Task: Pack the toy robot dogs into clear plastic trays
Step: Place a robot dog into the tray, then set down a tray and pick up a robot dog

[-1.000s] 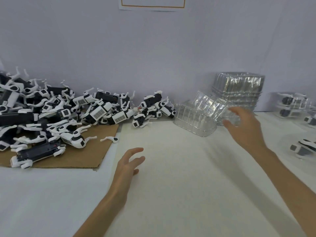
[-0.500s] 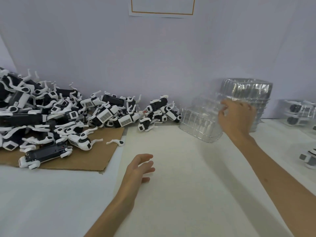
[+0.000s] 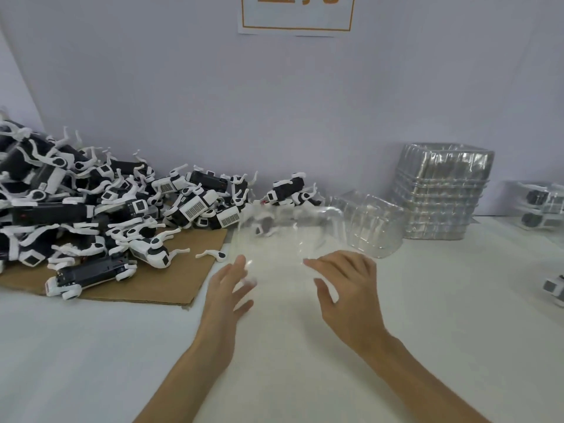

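Toy robot dogs point(image 3: 91, 215) – big pile at left of frame, unpacked; few packed trays point(image 3: 543, 206) far right. Blurred clear tray point(image 3: 283, 236) at centre, empty – left hand point(image 3: 227, 288), right hand point(image 3: 345, 288) grip released (fingers spread).

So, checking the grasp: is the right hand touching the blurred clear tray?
Cannot tell. Head view: the clear tray smears up to the fingers of the right hand, so neither contact nor gap shows.
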The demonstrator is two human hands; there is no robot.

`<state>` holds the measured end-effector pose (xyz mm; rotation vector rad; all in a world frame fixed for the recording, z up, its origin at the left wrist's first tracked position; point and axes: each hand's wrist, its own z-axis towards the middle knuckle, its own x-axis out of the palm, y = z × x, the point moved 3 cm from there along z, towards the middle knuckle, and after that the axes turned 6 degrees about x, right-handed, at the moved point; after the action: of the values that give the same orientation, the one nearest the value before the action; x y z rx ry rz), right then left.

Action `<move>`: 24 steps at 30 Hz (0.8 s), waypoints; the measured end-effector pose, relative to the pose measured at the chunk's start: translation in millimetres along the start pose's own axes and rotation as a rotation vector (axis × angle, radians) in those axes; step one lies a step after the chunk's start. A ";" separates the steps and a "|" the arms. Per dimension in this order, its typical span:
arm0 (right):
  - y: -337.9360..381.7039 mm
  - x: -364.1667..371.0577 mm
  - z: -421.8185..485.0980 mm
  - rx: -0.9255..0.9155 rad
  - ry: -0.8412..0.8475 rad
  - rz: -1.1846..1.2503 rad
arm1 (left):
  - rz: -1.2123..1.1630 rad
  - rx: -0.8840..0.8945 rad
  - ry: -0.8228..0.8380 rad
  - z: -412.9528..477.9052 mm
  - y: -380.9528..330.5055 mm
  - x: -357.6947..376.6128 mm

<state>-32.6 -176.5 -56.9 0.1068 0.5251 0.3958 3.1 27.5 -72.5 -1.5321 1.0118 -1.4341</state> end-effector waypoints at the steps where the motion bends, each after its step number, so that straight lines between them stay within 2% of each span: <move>1: 0.7 0.5 -0.9 -0.017 0.018 0.015 | 0.036 0.011 -0.021 1.8 1.2 -3.0; 4: -0.3 1.2 0.0 -0.012 0.064 0.041 | 0.082 0.003 -0.019 7.4 6.0 -9.4; 8: -5.4 -3.4 5.0 0.118 0.110 0.093 | 0.096 0.021 0.072 5.1 6.9 -3.1; 13: -16.7 -9.8 8.1 0.358 0.201 0.209 | 0.344 0.208 0.125 -6.3 10.1 9.2; 19: -13.8 -11.6 11.3 0.446 0.219 0.225 | 0.498 0.332 0.252 -15.4 21.5 20.8; 24: -7.9 -5.4 5.8 0.614 0.232 0.323 | 0.825 0.388 0.399 -20.8 36.0 26.8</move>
<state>-31.3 -185.9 -50.9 0.7516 0.8510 0.5547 -17.9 -11.2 -95.1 -0.4419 1.2946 -1.2270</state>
